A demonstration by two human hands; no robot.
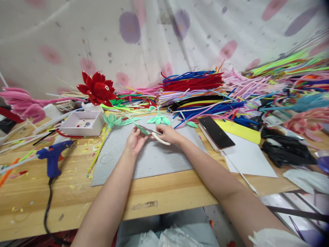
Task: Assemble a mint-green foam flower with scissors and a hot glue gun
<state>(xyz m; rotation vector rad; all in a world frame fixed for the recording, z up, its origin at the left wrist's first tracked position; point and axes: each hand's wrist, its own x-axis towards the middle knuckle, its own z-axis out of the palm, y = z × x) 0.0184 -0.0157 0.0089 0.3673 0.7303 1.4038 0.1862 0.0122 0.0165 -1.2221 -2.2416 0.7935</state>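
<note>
My right hand (pixel 168 133) is closed around the white handles of a pair of scissors (pixel 162 139), whose blades point left toward my other hand. Between the fingers of my left hand (pixel 135 140) is a mint-green pipe-cleaner piece (pixel 142 128), which the blades touch or overlap. Both hands are above a grey cutting mat (pixel 159 161). Just behind them on the mat lies a mint-green leaf cluster (pixel 158 119). A mint-green flower (pixel 112 120) with a yellow-green stem rests at the mat's left edge, and a single green leaf (pixel 191 124) is at the right.
A blue glue gun (pixel 55 154) and a white box (pixel 82 125) stand on the left. Bundles of coloured pipe cleaners (pixel 192 82) line the back beside a red flower (pixel 97 88). Rightward are a phone (pixel 216 132), white paper (pixel 253 159) and a black plastic bag (pixel 288 151).
</note>
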